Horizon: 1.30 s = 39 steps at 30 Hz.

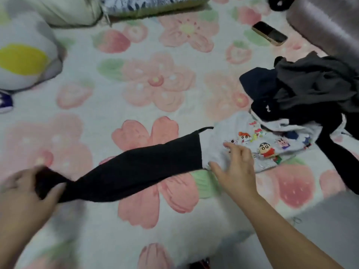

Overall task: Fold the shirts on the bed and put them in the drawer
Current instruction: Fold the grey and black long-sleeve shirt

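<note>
Floral bed: shirt pile, cartoon shirt, phone, pillows, plush toy.

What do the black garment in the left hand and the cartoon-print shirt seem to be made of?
Black garment: soft matte knit, perhaps cotton jersey; it bunches and twists limply where the left hand grips it, no sheen. Cartoon-print shirt: pale grey matte fabric, likely a similar knit; it wrinkles softly, and the coloured figures look printed on. Blur hides the weave.
</note>
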Motion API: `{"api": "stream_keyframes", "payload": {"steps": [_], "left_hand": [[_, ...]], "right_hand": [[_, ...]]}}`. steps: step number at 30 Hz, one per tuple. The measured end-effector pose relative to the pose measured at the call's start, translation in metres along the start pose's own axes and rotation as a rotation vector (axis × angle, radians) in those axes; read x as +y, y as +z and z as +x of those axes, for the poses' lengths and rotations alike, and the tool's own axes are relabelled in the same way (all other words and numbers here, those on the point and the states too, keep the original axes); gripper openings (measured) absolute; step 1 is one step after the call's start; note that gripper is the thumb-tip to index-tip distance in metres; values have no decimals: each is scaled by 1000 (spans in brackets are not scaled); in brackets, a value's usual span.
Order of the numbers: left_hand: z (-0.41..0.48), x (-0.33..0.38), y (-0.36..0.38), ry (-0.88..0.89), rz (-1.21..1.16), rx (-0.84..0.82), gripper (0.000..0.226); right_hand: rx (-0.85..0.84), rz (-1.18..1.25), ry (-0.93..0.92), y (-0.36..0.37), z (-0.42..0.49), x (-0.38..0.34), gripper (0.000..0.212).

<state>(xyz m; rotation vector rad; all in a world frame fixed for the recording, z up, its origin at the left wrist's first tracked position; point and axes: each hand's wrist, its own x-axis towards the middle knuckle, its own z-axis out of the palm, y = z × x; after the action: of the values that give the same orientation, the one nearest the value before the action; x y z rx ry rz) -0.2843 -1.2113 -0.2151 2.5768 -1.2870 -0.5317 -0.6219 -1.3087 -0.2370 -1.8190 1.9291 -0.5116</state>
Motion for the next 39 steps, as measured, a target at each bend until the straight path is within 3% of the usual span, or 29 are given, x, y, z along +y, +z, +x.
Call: {"api": "stream_keyframes", "payload": {"steps": [4, 6, 8, 10, 14, 16, 18, 20, 22, 24, 27, 29, 31, 33, 35, 37, 39], "left_hand": [[-12, 43, 48, 179, 58, -127, 71], [-20, 69, 77, 219, -4, -213, 71], [-23, 71, 94, 191, -69, -269, 69], [-25, 61, 95, 179, -148, -246, 66], [-26, 42, 66, 187, -486, -81, 52], [-24, 27, 49, 238, -512, -86, 45], [-20, 11, 40, 298, -450, -141, 45], [-18, 4, 37, 286, -353, -192, 57], [-20, 12, 43, 297, -273, -203, 66], [-24, 32, 60, 337, -177, -234, 73], [-29, 61, 83, 326, -18, -244, 68], [-32, 68, 87, 297, -20, -161, 44], [-36, 62, 81, 244, -108, -40, 29], [-37, 43, 70, 120, -107, 122, 23], [-38, 17, 59, -52, -34, 201, 21], [-39, -3, 50, -195, -5, 141, 27], [-39, -8, 41, -166, 31, 67, 53]], "right_hand": [[-180, -346, 113, 32, 21, 2, 80], [-260, -415, 167, 40, 28, 10, 63], [-222, -359, 69, 44, 26, 14, 27], [-177, -273, -49, 48, 9, 2, 9], [-321, -37, -403, 79, -72, -71, 14], [-413, 83, -591, 100, -112, -102, 9], [-539, 213, -537, 102, -126, -117, 19], [-399, 228, -460, 87, -119, -108, 25], [-61, 126, -407, 65, -92, -82, 25], [108, -43, -200, 41, -48, -51, 37], [-97, -307, 110, 11, 19, -6, 72], [-244, -397, 79, 6, 50, 6, 83], [-356, -386, -78, 17, 71, 0, 83], [-454, -335, -164, 37, 84, -21, 79], [-532, -358, -138, 55, 90, -42, 68], [-587, -359, -163, 64, 84, -60, 39], [-580, -155, -307, 54, 70, -74, 18]]}}
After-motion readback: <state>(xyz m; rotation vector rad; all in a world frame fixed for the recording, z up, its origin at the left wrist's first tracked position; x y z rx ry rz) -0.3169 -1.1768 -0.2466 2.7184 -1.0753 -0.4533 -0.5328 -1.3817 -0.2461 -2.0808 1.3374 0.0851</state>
